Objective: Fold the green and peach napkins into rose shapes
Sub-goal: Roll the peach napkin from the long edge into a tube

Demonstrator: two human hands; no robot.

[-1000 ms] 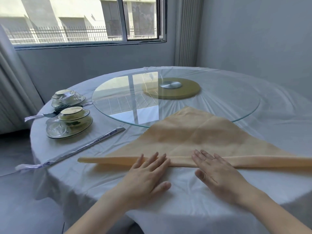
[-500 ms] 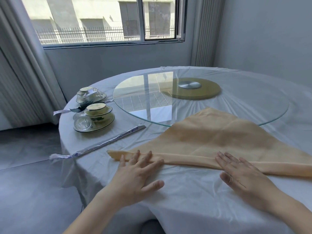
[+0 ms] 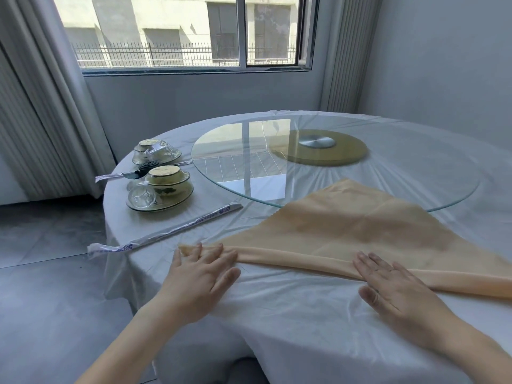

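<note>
Pressing down flat, the left hand (image 3: pixel 199 275) is resting with its fingers straight and slightly spread over the left tip of the peach napkin (image 3: pixel 346 225). The right hand (image 3: pixel 393 286) is lying the same way, its fingertips crossing the rolled hem further along toward 3 o'clock. Neither hand is curling round the cloth. A second ago the two hands were sitting close together at the middle of the hem; they are now lying well apart, the left one having slid out toward 9 o'clock to the napkin's end.

The napkin is lying as a wide triangle, its long near edge rolled into a narrow band and its apex pointing toward 12 o'clock, where it is overlapping the rim of the glass turntable (image 3: pixel 401 173). The right end is running out of view.

The round tabletop (image 3: pixel 277 314) is wearing a white cloth under thin clear plastic. A wrapped chopstick sleeve (image 3: pixel 166 231) is lying at 10 o'clock from the left hand, and beyond it two wrapped bowl sets (image 3: pixel 160 189) are sitting near the table's edge. A tan disc (image 3: pixel 332 156) is showing under the glass. Behind, a window (image 3: pixel 194 31) is letting in daylight, and a grey curtain (image 3: pixel 41 92) is hanging at 9 o'clock above the grey floor (image 3: pixel 41 273).
</note>
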